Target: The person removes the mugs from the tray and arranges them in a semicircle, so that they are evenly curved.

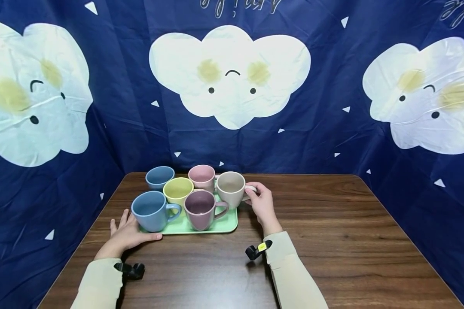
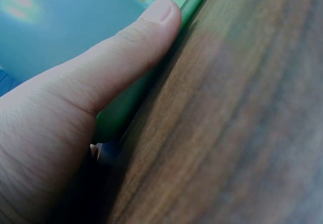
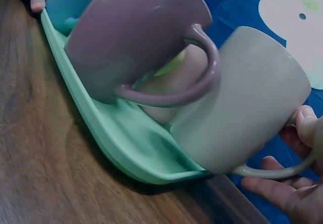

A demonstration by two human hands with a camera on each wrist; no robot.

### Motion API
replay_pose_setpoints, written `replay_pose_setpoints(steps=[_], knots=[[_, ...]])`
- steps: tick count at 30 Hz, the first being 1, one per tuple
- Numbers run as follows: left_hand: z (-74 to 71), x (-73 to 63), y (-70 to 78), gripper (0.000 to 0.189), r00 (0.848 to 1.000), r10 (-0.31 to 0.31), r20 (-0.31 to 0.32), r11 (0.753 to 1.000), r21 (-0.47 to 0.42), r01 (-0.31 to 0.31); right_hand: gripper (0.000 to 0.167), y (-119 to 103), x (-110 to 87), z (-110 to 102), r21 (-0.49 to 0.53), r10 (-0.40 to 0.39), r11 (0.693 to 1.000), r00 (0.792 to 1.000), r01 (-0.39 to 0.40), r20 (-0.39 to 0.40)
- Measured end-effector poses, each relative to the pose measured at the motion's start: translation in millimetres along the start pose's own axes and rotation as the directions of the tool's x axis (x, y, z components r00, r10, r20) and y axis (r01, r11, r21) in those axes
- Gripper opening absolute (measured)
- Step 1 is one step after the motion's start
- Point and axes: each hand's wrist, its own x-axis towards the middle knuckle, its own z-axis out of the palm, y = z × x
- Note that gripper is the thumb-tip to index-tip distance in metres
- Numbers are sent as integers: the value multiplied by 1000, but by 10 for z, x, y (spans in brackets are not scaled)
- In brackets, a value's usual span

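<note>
Beige mug [image 1: 230, 191]: at the green tray's [image 1: 230, 221] right edge, toward its far corner; whether its base sits flat there is unclear.
Mug handle [image 3: 272, 173]: points right, out past the tray's edge, toward the nearer right hand [image 1: 261, 205].
Right hand: thumb and fingers pinch that handle.
Left hand [image 1: 126, 234]: fingers extended at the tray's near left corner, thumb along its near edge.
Tray length: parallel to the surface's [image 1: 344, 240] far edge.

Mugs [image 1: 199, 217] crowd the tray [image 1: 230, 222]; free room lies rightward.
</note>
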Motion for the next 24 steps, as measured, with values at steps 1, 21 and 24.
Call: replay_pose_setpoints(steps=[1, 21, 24], knots=[[-2, 0, 2, 134, 1000, 0, 0, 1000, -1, 0, 20, -5, 6, -16, -4, 0, 1000, 1000, 0, 4], [14, 21, -23, 136, 1000, 10, -12, 1000, -14, -10, 20, -76, -26, -514, 39, 70, 997, 997, -69, -30], [45, 43, -45, 139, 1000, 17, -24, 1000, -22, -18, 20, -39, -41, -587, 47, 87, 995, 996, -86, -29]])
